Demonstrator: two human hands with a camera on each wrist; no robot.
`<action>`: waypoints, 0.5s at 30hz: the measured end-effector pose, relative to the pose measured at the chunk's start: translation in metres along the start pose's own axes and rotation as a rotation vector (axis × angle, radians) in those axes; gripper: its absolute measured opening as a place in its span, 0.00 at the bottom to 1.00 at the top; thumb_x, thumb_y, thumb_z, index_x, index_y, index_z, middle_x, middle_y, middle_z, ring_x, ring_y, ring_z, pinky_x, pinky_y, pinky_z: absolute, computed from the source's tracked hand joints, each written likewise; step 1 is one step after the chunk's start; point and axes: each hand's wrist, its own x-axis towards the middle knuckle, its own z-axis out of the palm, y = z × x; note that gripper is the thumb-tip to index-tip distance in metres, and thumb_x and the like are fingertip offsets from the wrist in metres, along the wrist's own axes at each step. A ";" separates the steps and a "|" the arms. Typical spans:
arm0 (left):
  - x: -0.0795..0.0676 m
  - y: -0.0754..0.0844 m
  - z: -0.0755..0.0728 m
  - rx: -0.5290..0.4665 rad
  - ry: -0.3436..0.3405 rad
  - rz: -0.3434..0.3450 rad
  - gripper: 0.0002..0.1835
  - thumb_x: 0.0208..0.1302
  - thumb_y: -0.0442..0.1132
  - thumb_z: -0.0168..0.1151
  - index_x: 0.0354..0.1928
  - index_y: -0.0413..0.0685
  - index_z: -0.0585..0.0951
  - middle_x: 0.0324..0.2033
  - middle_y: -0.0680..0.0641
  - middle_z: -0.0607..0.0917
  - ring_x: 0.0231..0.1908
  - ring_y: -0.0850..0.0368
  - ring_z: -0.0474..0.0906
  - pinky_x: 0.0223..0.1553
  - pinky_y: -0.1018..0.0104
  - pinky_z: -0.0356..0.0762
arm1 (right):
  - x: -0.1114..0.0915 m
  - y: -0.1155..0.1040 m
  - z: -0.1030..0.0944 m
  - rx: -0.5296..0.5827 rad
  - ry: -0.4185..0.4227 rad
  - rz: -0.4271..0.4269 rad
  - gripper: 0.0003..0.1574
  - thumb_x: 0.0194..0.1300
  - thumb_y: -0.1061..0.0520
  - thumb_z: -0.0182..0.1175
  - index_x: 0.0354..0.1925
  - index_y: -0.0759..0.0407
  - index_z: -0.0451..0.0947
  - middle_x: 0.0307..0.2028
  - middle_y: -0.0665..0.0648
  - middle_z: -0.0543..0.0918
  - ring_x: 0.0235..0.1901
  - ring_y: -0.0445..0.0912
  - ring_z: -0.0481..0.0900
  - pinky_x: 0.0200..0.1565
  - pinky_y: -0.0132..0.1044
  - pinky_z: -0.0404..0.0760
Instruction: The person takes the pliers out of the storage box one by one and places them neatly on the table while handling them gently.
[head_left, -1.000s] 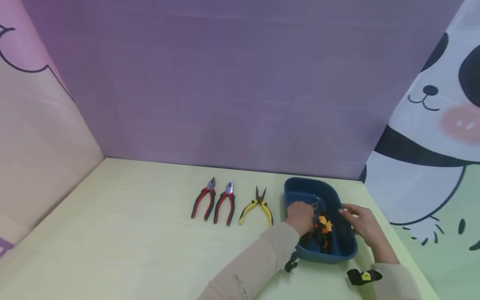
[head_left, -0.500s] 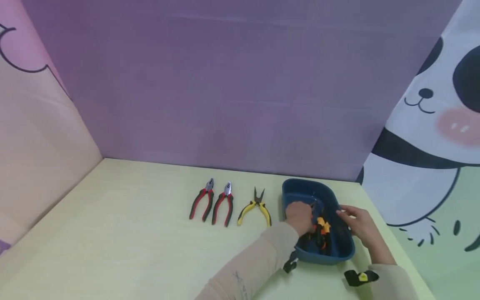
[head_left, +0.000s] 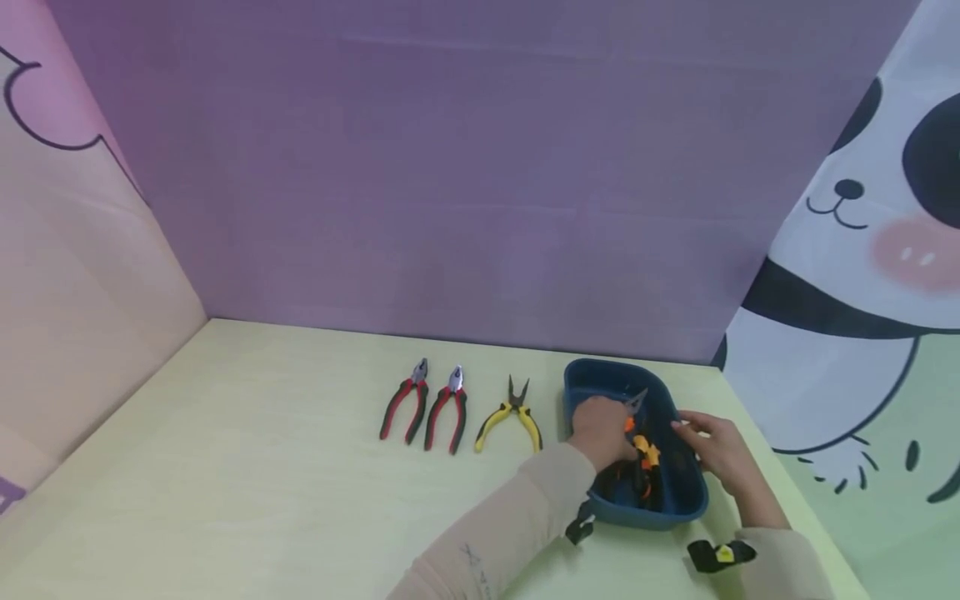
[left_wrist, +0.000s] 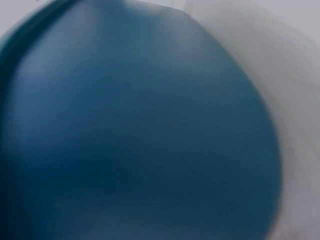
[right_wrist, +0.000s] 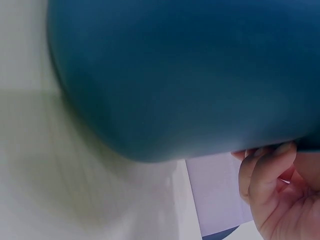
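A blue plastic bin (head_left: 648, 518) stands at the right of the table with several pliers in it. My left hand (head_left: 600, 429) reaches inside and grips a pair of pliers (head_left: 637, 400); its metal nose and a bit of orange stick out beside the knuckles, while my hand hides the rest. Below lie more pliers with orange-and-black handles (head_left: 647, 458). My right hand (head_left: 716, 446) pinches the bin's right rim, fingers curled at the edge in the right wrist view. Only the bin's blurred wall (left_wrist: 150, 125) fills the left wrist view.
Left of the bin, yellow-handled long-nose pliers (head_left: 513, 412) lie on the pale table (head_left: 262, 467). Farther left are two red-and-black pliers, one (head_left: 447, 408) beside the other (head_left: 407, 400). A purple backdrop (head_left: 450, 183) rises behind, with a panda-printed sheet (head_left: 825, 383) at right.
The pliers' nose by my left hand has come up into clearer view, pointing toward the back right. My left hand has risen slightly in the bin. My right hand stays on the rim.
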 end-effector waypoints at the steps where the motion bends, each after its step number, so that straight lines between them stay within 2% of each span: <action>1: -0.001 -0.001 -0.002 -0.011 0.008 0.008 0.21 0.41 0.65 0.71 0.26 0.59 0.80 0.28 0.60 0.80 0.35 0.65 0.75 0.33 0.71 0.73 | 0.000 0.000 0.000 -0.002 0.001 -0.003 0.32 0.71 0.50 0.50 0.60 0.76 0.64 0.40 0.67 0.79 0.27 0.43 0.74 0.25 0.38 0.78; 4: -0.004 -0.002 -0.009 -0.023 0.017 0.024 0.21 0.42 0.64 0.71 0.21 0.58 0.78 0.22 0.59 0.76 0.29 0.65 0.71 0.28 0.71 0.70 | 0.000 0.000 0.001 0.001 0.002 -0.010 0.32 0.71 0.51 0.50 0.60 0.76 0.64 0.39 0.66 0.80 0.26 0.43 0.74 0.24 0.38 0.78; 7: -0.007 -0.002 -0.015 -0.025 0.022 0.028 0.21 0.43 0.65 0.70 0.21 0.58 0.78 0.20 0.59 0.75 0.25 0.64 0.69 0.25 0.70 0.68 | 0.000 0.000 0.001 0.002 0.002 -0.015 0.32 0.71 0.51 0.50 0.60 0.76 0.64 0.38 0.65 0.80 0.26 0.43 0.74 0.24 0.38 0.78; 15: -0.017 -0.006 -0.033 -0.074 0.014 0.061 0.21 0.45 0.66 0.68 0.24 0.57 0.78 0.21 0.59 0.75 0.25 0.63 0.69 0.26 0.69 0.68 | 0.000 0.000 0.000 0.000 -0.001 -0.022 0.33 0.71 0.50 0.50 0.60 0.77 0.64 0.37 0.64 0.79 0.25 0.41 0.74 0.23 0.38 0.77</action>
